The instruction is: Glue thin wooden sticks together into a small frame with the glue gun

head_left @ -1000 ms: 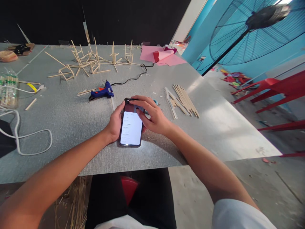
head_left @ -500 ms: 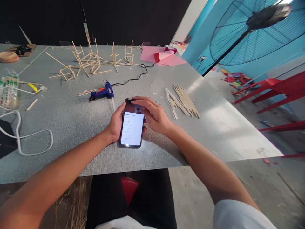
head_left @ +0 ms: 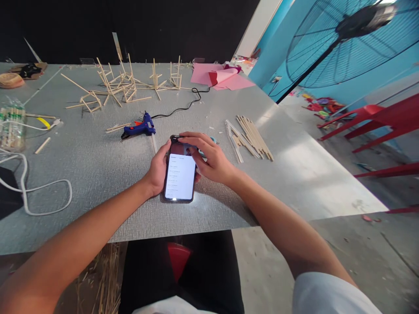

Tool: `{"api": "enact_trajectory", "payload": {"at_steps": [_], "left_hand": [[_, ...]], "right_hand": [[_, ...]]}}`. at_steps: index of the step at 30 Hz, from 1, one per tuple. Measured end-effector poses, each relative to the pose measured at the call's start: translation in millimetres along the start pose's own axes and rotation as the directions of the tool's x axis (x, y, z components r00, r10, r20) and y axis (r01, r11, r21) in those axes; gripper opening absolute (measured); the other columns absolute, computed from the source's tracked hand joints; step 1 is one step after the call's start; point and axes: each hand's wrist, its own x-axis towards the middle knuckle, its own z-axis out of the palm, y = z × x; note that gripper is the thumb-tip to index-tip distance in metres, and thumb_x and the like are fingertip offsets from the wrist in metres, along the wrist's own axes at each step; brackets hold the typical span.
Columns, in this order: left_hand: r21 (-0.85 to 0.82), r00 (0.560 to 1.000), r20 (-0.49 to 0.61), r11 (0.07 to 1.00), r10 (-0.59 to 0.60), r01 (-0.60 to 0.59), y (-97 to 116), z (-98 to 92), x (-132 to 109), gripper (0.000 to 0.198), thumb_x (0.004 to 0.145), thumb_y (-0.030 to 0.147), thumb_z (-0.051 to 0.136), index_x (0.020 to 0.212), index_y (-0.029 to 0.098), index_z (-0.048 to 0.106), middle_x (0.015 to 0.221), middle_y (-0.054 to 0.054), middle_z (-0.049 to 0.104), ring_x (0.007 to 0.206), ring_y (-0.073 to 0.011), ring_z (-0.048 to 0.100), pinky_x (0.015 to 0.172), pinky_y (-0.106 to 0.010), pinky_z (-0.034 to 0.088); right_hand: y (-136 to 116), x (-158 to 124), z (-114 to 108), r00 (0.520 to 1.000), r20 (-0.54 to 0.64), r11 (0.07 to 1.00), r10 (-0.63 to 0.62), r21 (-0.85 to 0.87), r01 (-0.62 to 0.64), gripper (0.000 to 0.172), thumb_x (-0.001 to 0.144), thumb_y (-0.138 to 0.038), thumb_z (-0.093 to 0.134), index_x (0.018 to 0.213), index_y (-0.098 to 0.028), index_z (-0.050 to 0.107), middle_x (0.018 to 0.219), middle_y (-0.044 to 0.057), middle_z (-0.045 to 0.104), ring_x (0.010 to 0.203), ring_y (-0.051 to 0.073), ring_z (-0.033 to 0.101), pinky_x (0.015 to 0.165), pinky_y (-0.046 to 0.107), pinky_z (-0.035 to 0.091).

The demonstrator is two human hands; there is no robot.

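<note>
A smartphone point(head_left: 180, 176) with a lit, mostly white screen of text lines is held above the near part of the table. My left hand point(head_left: 158, 170) is closed around its left side, with the thumb along the upper edge and fingertips showing past the right edge. Over the phone's upper right corner lies my right hand point(head_left: 209, 157), its fingers stretched across the top and its thumb over the upper screen. Whether those fingers touch the phone is unclear. A blue glue gun point(head_left: 140, 127) lies beyond, to the left, partly propped on a clear glue stick.
Stick frames point(head_left: 113, 87) stand along the back of the grey table point(head_left: 294, 174). Right of my hands lie loose wooden sticks point(head_left: 255, 137) and clear glue sticks point(head_left: 233, 141). A white cable point(head_left: 46, 213) curls at left; pink paper point(head_left: 201, 74) lies at the back. A fan point(head_left: 363, 26) stands right.
My right thumb has shifted slightly left over the phone's upper screen. My left hand keeps its hold on the phone, and the view has moved a little.
</note>
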Motion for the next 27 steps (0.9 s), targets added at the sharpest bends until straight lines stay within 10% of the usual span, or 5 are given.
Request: {"api": "enact_trajectory", "payload": {"at_steps": [27], "left_hand": [[-0.011, 1.0, 0.005, 1.0, 0.019, -0.019, 0.4, 4.9, -1.7, 0.071, 0.097, 0.073, 0.043, 0.122, 0.013, 0.071, 0.095, -0.015, 0.077, 0.087, -0.0332, 0.076, 0.081, -0.048, 0.063]], "right_hand": [[0.3, 0.0, -0.8, 1.0, -0.029, 1.0, 0.004, 0.016, -0.003, 0.045, 0.106, -0.014, 0.036, 0.145, -0.024, 0.055, 0.143, 0.013, 0.064, 0.139, 0.025, 0.058, 0.116, 0.053, 0.049]]}}
